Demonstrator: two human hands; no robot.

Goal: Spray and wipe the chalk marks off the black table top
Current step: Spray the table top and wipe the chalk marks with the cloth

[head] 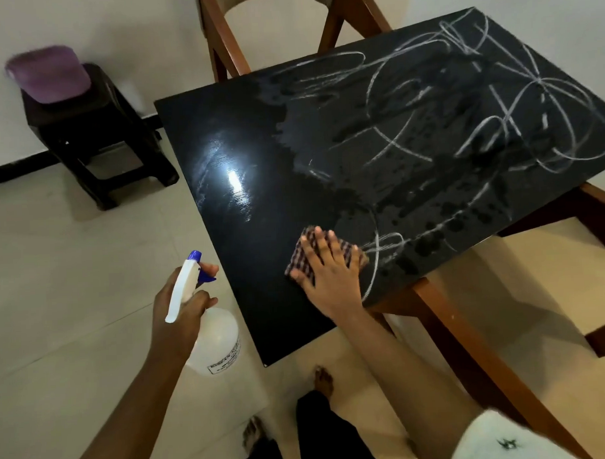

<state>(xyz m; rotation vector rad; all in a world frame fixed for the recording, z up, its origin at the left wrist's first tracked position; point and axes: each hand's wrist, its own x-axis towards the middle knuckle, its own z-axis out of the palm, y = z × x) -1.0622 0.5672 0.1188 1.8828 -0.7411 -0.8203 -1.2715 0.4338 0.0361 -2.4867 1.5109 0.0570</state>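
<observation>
Indoor light is dim and muted, coming from above. It throws a bright white glare patch on the glossy black table (256,134) left of centre. Soft shadows pool beneath the dark stool (95,133) and the table's legs. Wide-angle distortion bends the frame's edges, and the purple container (48,73) on the stool looks smeared and blurred.

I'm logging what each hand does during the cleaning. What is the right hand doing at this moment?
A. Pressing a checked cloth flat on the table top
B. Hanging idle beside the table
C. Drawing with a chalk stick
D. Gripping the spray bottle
A: the right hand lies with fingers spread on the checked cloth on the black table top, while the left hand holds the spray bottle.
</observation>
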